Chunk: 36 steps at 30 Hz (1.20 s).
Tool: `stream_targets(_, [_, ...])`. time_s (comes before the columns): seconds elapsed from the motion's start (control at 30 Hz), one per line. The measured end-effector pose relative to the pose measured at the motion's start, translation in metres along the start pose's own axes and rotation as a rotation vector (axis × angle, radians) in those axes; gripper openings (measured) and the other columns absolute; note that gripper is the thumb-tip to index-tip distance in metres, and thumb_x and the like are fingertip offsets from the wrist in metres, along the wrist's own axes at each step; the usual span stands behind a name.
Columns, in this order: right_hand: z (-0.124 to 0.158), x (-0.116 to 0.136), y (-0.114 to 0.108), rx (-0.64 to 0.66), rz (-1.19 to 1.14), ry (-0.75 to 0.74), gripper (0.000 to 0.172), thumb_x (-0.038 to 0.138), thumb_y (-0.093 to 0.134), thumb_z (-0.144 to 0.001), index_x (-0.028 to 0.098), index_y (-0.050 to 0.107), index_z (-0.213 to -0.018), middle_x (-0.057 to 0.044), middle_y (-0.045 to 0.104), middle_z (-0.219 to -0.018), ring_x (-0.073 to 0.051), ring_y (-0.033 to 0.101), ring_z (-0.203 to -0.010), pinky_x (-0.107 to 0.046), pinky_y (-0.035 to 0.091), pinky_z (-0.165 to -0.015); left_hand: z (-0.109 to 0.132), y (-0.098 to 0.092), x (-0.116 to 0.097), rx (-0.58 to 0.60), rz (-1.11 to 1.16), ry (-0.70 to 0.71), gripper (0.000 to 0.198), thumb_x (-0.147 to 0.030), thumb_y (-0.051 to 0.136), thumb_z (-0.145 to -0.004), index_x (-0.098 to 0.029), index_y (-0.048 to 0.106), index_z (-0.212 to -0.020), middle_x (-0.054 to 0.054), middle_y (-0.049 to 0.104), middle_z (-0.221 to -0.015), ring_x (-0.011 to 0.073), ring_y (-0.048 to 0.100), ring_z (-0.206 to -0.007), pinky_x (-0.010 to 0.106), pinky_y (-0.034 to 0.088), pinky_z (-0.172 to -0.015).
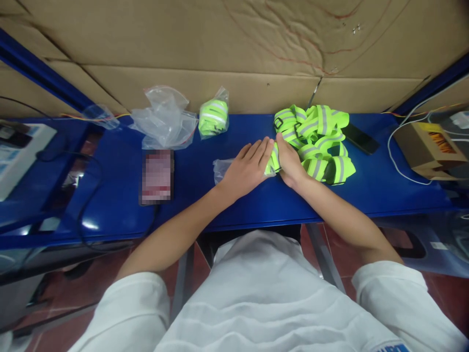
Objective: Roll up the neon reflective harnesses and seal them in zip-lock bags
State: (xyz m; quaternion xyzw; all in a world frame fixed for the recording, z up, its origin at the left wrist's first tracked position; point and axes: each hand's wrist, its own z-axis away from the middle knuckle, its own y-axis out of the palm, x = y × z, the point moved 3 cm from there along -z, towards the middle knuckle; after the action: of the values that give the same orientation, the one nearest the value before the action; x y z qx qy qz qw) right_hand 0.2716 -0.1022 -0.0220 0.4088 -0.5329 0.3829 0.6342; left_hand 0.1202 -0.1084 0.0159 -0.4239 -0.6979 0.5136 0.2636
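My left hand (248, 166) lies palm down on the blue table (234, 195), fingers stretched and pressing a folded neon-yellow reflective strap (273, 161) partly inside a clear plastic bag (221, 169). My right hand (289, 164) grips the same folded strap from the right, its fingers curled around it. Just beyond my right hand sits a loose pile of neon-yellow reflective straps (317, 142) with grey stripes and black buckles.
A bagged rolled strap (213, 116) and empty clear bags (164, 122) lie at the back left. A phone (157, 176) lies left of my hands, another dark phone (361, 138) right of the pile. A cardboard box (427, 146) and white cable stand far right. Cardboard wall behind.
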Motion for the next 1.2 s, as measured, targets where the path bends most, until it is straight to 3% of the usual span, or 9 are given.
stream_targets(0.17, [0.009,0.007,0.002,0.018,0.267,-0.198,0.053,0.077,0.045,-0.099,0.025,0.052,-0.103,-0.004,0.064,-0.104,-0.02,0.064,-0.104,-0.035,0.054,-0.092,-0.001,0.008,0.01,-0.071,0.065,-0.048,0.091,-0.052,0.066,-0.098,-0.002,0.03,-0.164,0.03,0.042,-0.164,0.0395,0.045,-0.152,0.051,0.036,-0.126])
stream_targets(0.3, [0.013,0.012,0.004,0.093,0.33,-0.333,0.044,0.068,0.048,-0.1,0.025,0.047,-0.109,-0.004,0.063,-0.11,-0.018,0.063,-0.102,-0.033,0.05,-0.096,-0.003,0.009,0.016,-0.072,0.13,-0.15,0.1,-0.058,0.075,-0.091,-0.011,0.028,-0.166,0.026,0.046,-0.162,0.0391,0.047,-0.15,0.05,0.041,-0.121])
stream_targets(0.47, [0.016,0.021,0.002,0.114,0.454,-0.525,0.03,0.054,0.047,-0.104,0.025,0.049,-0.109,-0.007,0.067,-0.111,-0.02,0.065,-0.1,-0.036,0.049,-0.097,-0.003,0.011,0.018,-0.036,0.1,-0.272,0.112,-0.058,0.086,-0.079,-0.01,0.033,-0.164,0.027,0.052,-0.155,0.0422,0.053,-0.143,0.052,0.047,-0.114])
stream_targets(0.63, [0.016,0.021,0.001,0.08,0.532,-0.537,0.025,0.051,0.05,-0.102,0.026,0.049,-0.105,-0.007,0.069,-0.108,-0.024,0.067,-0.096,-0.038,0.049,-0.092,-0.004,0.018,0.016,-0.034,0.054,-0.235,0.112,-0.063,0.082,-0.081,-0.007,0.032,-0.164,0.029,0.052,-0.154,0.0431,0.054,-0.14,0.051,0.048,-0.111])
stream_targets(0.77, [0.019,0.016,0.007,0.112,0.56,-0.57,0.023,0.047,0.047,-0.102,0.025,0.048,-0.11,-0.012,0.065,-0.115,-0.027,0.064,-0.108,-0.043,0.049,-0.1,-0.002,0.019,0.014,-0.044,0.031,-0.218,0.105,-0.055,0.079,-0.086,-0.009,0.028,-0.165,0.027,0.053,-0.153,0.041,0.055,-0.139,0.049,0.049,-0.109])
stream_targets(0.9, [0.019,0.013,0.012,0.228,0.531,-0.547,0.037,0.055,0.045,-0.104,0.023,0.049,-0.123,-0.015,0.061,-0.13,-0.027,0.057,-0.128,-0.047,0.044,-0.116,-0.002,0.016,0.019,-0.06,0.042,-0.25,0.107,-0.048,0.078,-0.085,-0.014,0.021,-0.168,0.023,0.055,-0.149,0.0376,0.058,-0.134,0.046,0.049,-0.108])
stream_targets(1.07, [0.022,0.024,0.009,0.293,0.501,-0.479,0.061,0.069,0.045,-0.103,0.022,0.051,-0.143,-0.015,0.055,-0.155,-0.028,0.052,-0.145,-0.047,0.038,-0.125,-0.003,0.012,0.041,-0.182,0.111,-0.364,0.104,-0.056,0.07,-0.088,-0.014,0.019,-0.168,0.022,0.057,-0.145,0.0372,0.061,-0.129,0.044,0.05,-0.106])
stream_targets(1.13, [0.027,0.03,0.011,0.38,0.504,-0.524,0.057,0.07,0.043,-0.104,0.025,0.061,-0.134,-0.011,0.061,-0.15,-0.028,0.055,-0.143,-0.045,0.042,-0.122,-0.003,0.009,0.047,-0.21,0.105,-0.394,0.102,-0.055,0.067,-0.089,-0.013,0.018,-0.168,0.022,0.057,-0.144,0.038,0.06,-0.129,0.045,0.05,-0.106])
stream_targets(1.2, [0.033,0.034,0.014,0.49,0.514,-0.557,0.055,0.07,0.04,-0.105,0.025,0.07,-0.111,-0.008,0.071,-0.133,-0.028,0.065,-0.128,-0.042,0.05,-0.111,-0.002,0.006,0.044,-0.201,0.075,-0.396,0.097,-0.05,0.063,-0.091,-0.013,0.018,-0.168,0.022,0.059,-0.141,0.0378,0.061,-0.127,0.046,0.049,-0.105])
